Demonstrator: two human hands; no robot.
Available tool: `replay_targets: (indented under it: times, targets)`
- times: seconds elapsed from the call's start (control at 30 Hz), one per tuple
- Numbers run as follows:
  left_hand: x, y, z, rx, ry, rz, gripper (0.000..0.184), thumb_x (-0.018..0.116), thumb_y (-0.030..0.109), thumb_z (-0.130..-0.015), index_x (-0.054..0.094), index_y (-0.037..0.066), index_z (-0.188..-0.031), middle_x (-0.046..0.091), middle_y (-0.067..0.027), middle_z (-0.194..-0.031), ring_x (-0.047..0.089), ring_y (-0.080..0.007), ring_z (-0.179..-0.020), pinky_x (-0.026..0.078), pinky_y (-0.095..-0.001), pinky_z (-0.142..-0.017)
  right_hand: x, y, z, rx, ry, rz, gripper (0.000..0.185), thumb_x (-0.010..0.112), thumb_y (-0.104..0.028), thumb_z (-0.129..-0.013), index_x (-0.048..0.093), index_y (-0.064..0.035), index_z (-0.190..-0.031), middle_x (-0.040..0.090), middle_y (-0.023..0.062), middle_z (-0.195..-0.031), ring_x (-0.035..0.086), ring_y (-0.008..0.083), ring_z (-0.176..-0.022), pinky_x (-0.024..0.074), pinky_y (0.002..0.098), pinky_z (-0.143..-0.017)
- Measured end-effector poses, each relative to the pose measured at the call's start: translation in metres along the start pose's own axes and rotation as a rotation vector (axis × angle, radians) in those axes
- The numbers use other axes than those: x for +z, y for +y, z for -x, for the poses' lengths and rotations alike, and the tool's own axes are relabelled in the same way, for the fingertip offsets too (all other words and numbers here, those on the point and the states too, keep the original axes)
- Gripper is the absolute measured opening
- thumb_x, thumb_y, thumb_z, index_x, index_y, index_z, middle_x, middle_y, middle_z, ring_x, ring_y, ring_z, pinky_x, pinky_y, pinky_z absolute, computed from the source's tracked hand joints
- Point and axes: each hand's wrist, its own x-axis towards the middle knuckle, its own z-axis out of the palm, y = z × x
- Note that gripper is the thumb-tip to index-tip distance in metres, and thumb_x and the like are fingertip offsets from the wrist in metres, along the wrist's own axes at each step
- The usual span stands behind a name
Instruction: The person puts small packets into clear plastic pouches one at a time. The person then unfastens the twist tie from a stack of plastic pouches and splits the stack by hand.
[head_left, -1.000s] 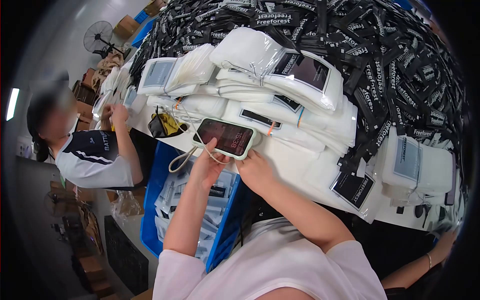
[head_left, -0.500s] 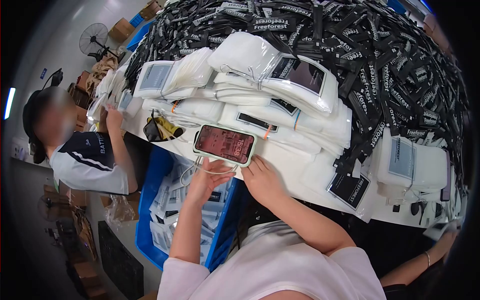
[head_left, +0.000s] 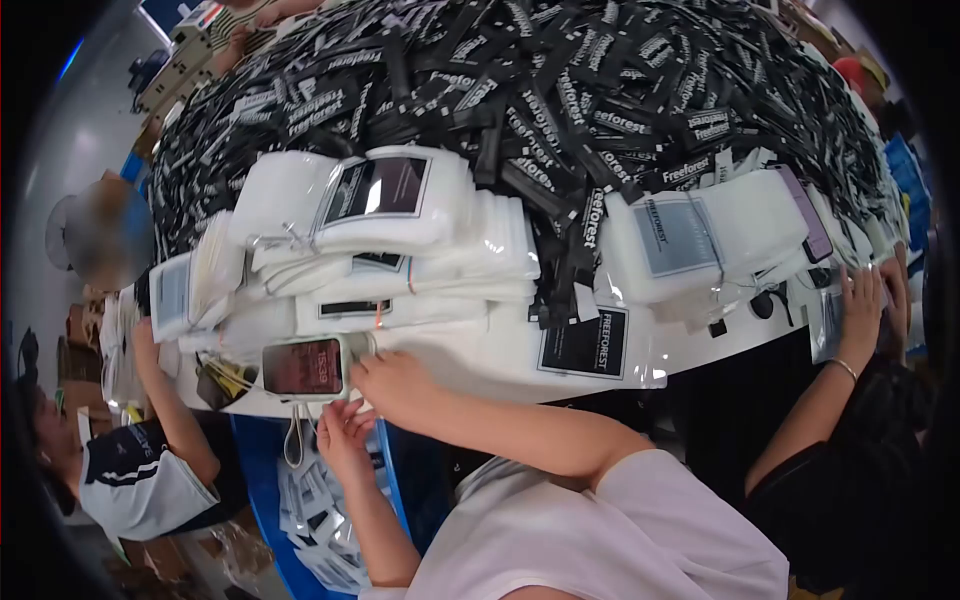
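A phone [head_left: 303, 368] in a pale green case lies at the table's edge, its lit screen facing up and a cord hanging from it. My left hand [head_left: 345, 430] is just below the phone's lower right corner, its fingers partly curled; whether they hold the cord cannot be made out. My right hand [head_left: 388, 382] rests on the table just right of the phone, fingertips bent down and partly hidden. Behind the phone stand bundles of clear bags [head_left: 370, 200] with dark labels. One flat bag with a black Freeforest label [head_left: 585, 342] lies to the right.
A big heap of black Freeforest strips [head_left: 520, 90] covers the table's back. Another bag bundle [head_left: 690, 235] and a purple phone [head_left: 803, 213] are at right. Below the table edge is a blue bin [head_left: 262, 490] of bags. Co-workers sit at left [head_left: 140, 480] and right [head_left: 840, 400].
The view has turned to the right, so table items appear further left. My left hand has left the phone's edge and is now below its corner. The screen's clock changed from 15:38 to 15:39.
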Motion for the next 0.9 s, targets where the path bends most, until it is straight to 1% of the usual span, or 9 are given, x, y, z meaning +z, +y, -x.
replay_targets:
  times: [0.07,0.2,0.27,0.33,0.43,0.5,0.6,0.73,0.9]
  targets:
    - [0.002,0.002,-0.002,0.038,0.005,-0.051,0.032,0.044,0.029,-0.093,0.05,-0.001,-0.1,0.061,-0.0133,-0.083,0.062,-0.0205,-0.064,0.049,-0.0247,-0.055,-0.045,-0.003,0.017,-0.088,-0.108,-0.059,0.018,0.061,-0.014,-0.069,0.055,-0.0054,-0.084,0.057,0.0064,-0.081,0.059,0.0227,-0.074,0.0476,0.0347,-0.065]
    - [0.011,-0.006,0.024,0.076,-0.035,-0.149,0.026,0.044,0.025,-0.093,0.049,0.001,-0.087,0.059,-0.0108,-0.071,0.059,-0.0173,-0.055,0.044,-0.0214,-0.046,-0.174,0.068,0.051,-0.112,0.36,0.094,0.026,0.058,-0.001,-0.067,0.06,-0.004,-0.094,0.061,0.0093,-0.088,0.058,0.0271,-0.077,0.0477,0.0376,-0.067]
    - [0.028,-0.025,0.045,0.107,-0.101,-0.206,0.025,0.045,0.021,-0.093,0.048,0.002,-0.077,0.057,-0.0095,-0.065,0.056,-0.0137,-0.051,0.042,-0.0208,-0.043,-0.211,0.096,0.052,0.108,0.262,0.48,0.038,0.054,0.001,-0.066,0.057,-0.0047,-0.104,0.054,0.009,-0.109,0.049,0.026,-0.105,0.0389,0.0371,-0.089]
    - [0.071,-0.021,0.069,0.115,-0.361,-0.326,0.017,0.05,0.011,-0.089,0.054,0.002,-0.075,0.059,-0.0081,-0.068,0.054,-0.0098,-0.052,0.041,-0.0205,-0.046,-0.211,0.129,0.058,0.093,0.103,0.619,0.04,0.053,0.001,-0.069,0.057,-0.0067,-0.108,0.051,0.0052,-0.12,0.046,0.0243,-0.112,0.0385,0.0351,-0.091]
    - [0.133,0.003,0.074,0.809,-0.834,-0.562,0.006,0.061,-0.001,-0.074,0.06,-0.002,-0.08,0.063,-0.0116,-0.083,0.061,-0.0215,-0.078,0.048,-0.0285,-0.067,-0.213,0.154,0.06,0.006,0.245,0.513,0.037,0.054,0.001,-0.069,0.059,-0.0068,-0.105,0.052,0.0035,-0.119,0.045,0.0219,-0.114,0.0389,0.0341,-0.092]
    - [0.15,0.025,0.072,0.835,-0.896,-0.448,0.014,0.065,0.0,-0.07,0.063,0.001,-0.084,0.062,-0.0121,-0.087,0.06,-0.027,-0.083,0.048,-0.0339,-0.074,-0.226,0.146,0.056,-0.009,0.206,0.537,0.034,0.057,0.002,-0.068,0.062,-0.0063,-0.1,0.056,0.0035,-0.114,0.05,0.0213,-0.11,0.0412,0.0337,-0.09]
    - [0.174,0.101,0.071,0.713,-0.874,-0.032,0.015,0.053,0.007,-0.08,0.064,-0.002,-0.087,0.062,-0.017,-0.089,0.059,-0.0296,-0.083,0.048,-0.0366,-0.075,-0.235,0.135,0.058,-0.016,0.098,0.519,0.03,0.059,0.003,-0.067,0.062,-0.0053,-0.096,0.06,0.0047,-0.105,0.055,0.0235,-0.101,0.0428,0.0353,-0.087]
    - [0.188,0.157,0.083,0.461,-1.204,0.511,0.022,0.048,0.012,-0.082,0.063,-0.003,-0.088,0.061,-0.0182,-0.087,0.058,-0.028,-0.079,0.046,-0.0372,-0.074,-0.259,0.101,0.07,0.18,0.308,0.379,0.025,0.06,0.003,-0.071,0.061,-0.0053,-0.094,0.061,0.0089,-0.095,0.057,0.0266,-0.09,0.0452,0.0335,-0.079]
    - [0.176,0.156,0.096,0.271,-1.278,0.765,0.02,0.048,0.008,-0.08,0.063,-0.003,-0.088,0.059,-0.0167,-0.082,0.057,-0.0261,-0.074,0.044,-0.0352,-0.069,-0.285,0.103,0.129,0.426,0.696,0.24,0.014,0.056,0.002,-0.083,0.06,0.0026,-0.096,0.064,0.0092,-0.082,0.061,0.0105,-0.075,0.0464,0.0199,-0.063]
